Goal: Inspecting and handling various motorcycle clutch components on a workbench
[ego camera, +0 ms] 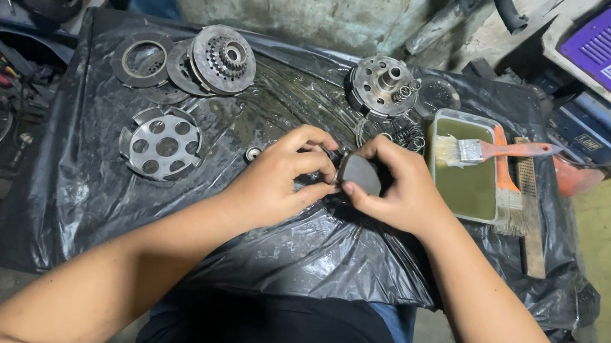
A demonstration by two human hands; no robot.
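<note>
Both hands gripped one small dark curved metal shoe (pixel 360 173) over the black plastic sheet (pixel 89 185): left hand (pixel 280 180) pinching its left end, right hand (pixel 399 190) clamped nearer, long axis crosswise.

A small dark grey pad (pixel 360 173), rounded at its corners, tilted with its flat face up, sits dead centre, its left edge pointing to nine o'clock, matte and smudged.

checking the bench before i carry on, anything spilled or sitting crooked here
Nothing looks spilled. The paintbrush lies across the rim of the tray of murky liquid, handle overhanging. Small springs lie loose beside the clutch hub.
</note>
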